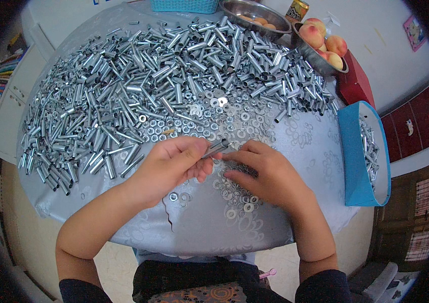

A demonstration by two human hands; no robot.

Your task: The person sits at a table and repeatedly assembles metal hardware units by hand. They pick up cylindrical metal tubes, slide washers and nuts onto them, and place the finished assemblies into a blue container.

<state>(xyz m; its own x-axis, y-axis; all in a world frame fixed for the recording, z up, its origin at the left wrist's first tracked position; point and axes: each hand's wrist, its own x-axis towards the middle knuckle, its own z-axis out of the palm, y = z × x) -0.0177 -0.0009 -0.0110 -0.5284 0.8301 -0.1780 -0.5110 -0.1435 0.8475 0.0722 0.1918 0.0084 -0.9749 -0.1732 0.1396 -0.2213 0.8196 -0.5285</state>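
Observation:
My left hand (176,161) is closed around a short silver metal tube (216,148), held tilted above the table with its dark end toward the right. Beside that end, my right hand (265,171) has its fingers curved and thumb apart, with nothing visible between them. Its fingertips come close to the left fingers; whether they touch is unclear. Under and around the right hand lie loose flat washers (249,207). Several hex nuts (189,125) lie just beyond my hands. One nut (174,196) sits with some rings near my left wrist.
A large heap of silver metal tubes (123,91) spreads over the cloth-covered table (305,136). To the right stands a blue box (353,151) with metal parts inside. Along the back are a blue basket (184,6), a steel bowl (275,36) of eggs, a bowl of peaches (311,36) and a can (297,10).

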